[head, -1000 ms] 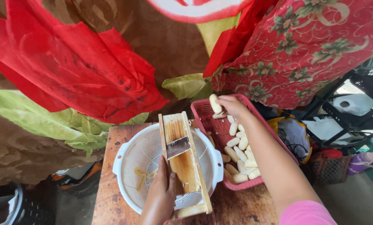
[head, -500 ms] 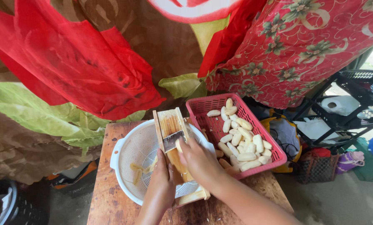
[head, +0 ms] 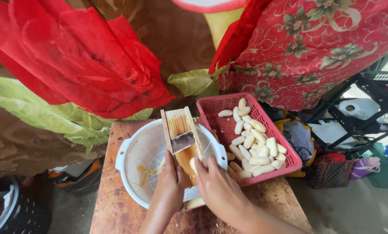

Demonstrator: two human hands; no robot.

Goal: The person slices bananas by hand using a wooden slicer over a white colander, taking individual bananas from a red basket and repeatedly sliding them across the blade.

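My right hand [head: 222,186] presses a peeled banana [head: 193,165] onto the wooden slicer board [head: 182,147], just below its metal blade [head: 183,141]; fingers closed over the fruit. My left hand [head: 170,184] clamps the board's left edge, keeping it propped across the white colander [head: 135,151], where a few slices [head: 143,173] lie. To slice well, I judge I should push flat, with fingertips lifted clear of the blade. The colander sits at the wooden table's [head: 116,212] middle; the red basket [head: 285,149] of peeled bananas [head: 252,141] overhangs its right edge. No labels show clearly; a white, perhaps plastic, package [head: 360,108] rests on the black rack [head: 376,93] at right.
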